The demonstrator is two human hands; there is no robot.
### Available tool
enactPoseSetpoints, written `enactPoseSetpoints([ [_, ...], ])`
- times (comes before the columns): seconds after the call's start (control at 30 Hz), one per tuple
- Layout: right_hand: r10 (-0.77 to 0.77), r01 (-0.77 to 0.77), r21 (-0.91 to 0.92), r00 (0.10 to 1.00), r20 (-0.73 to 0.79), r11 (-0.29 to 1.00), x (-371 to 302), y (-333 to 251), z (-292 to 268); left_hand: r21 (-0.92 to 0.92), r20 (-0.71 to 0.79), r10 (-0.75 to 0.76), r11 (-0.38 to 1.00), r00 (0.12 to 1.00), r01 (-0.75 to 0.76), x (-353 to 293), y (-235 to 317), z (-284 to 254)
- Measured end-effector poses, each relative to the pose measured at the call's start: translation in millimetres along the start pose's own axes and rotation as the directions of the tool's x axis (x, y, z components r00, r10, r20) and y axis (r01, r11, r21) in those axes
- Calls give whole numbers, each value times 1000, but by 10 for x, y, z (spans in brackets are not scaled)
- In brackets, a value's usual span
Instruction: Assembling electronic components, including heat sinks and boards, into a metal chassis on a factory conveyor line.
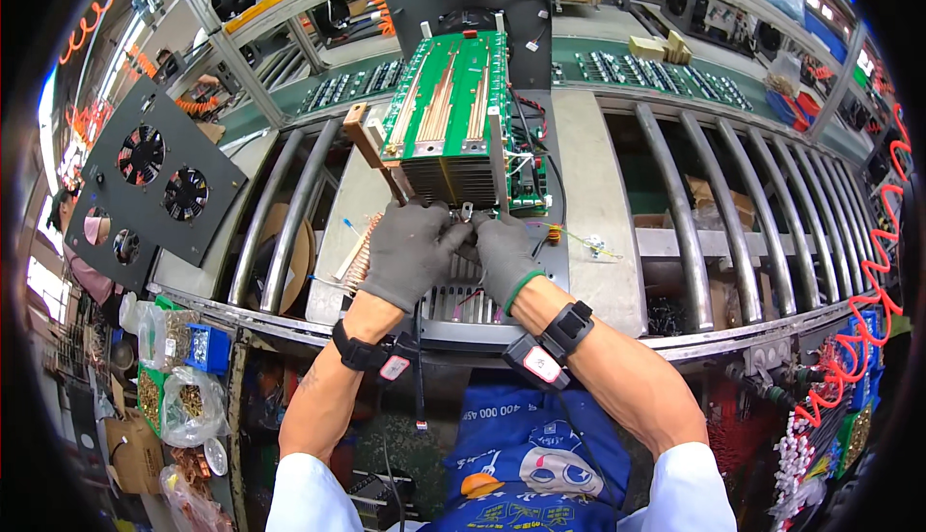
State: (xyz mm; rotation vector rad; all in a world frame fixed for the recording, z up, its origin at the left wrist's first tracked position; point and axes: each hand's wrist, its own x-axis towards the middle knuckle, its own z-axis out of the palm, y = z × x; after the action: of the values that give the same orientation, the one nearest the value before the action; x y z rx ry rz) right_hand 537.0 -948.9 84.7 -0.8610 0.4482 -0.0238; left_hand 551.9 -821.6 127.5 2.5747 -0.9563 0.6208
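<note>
Both my hands wear grey gloves and meet at the front foot of a tall unit with a green circuit board (451, 88) on top and dark heatsink fins below. My left hand (410, 252) is closed, its thumb and fingertips bunched toward the middle. Opposite it, my right hand (503, 254) is closed too, fingertips pointing at the same spot. A small shiny metal piece (467, 212) shows between the fingertips; what each hand grips is mostly hidden. A copper-coloured bar (371, 146) rises at the unit's left side. Below my hands lies a slotted metal panel (453, 305).
Roller conveyors (690, 214) flank the work plate (603, 204). A dark fan panel (159, 180) leans at the left, with a person beyond it. Coiled copper tubing (359, 254) and loose wires lie near my left hand. A blue bin (206, 348) and bagged screws (191, 405) stand lower left.
</note>
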Motion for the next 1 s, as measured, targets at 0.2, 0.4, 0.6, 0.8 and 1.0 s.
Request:
enactPoseSetpoints([
  [0.2,24,-24,25,1000,-4,999,12,-22,-40,38,-25,-12,999,1000,13,78,-19,-17],
  [0.4,12,-12,-4,1000,-7,1000,-3,-113,-192,84,-33,-71,994,997,74,141,142,26],
  [0.6,9,-8,-64,1000,10,998,-57,-263,-371,-78,-185,-117,991,976,104,183,362,169],
  [0.8,-12,12,-8,1000,-25,1000,-104,-413,-543,-104,-62,-17,995,998,11,229,451,251],
  [1.0,-48,45,-44,996,-79,998,-83,-494,-717,-158,-71,73,984,995,-83,319,641,439],
])
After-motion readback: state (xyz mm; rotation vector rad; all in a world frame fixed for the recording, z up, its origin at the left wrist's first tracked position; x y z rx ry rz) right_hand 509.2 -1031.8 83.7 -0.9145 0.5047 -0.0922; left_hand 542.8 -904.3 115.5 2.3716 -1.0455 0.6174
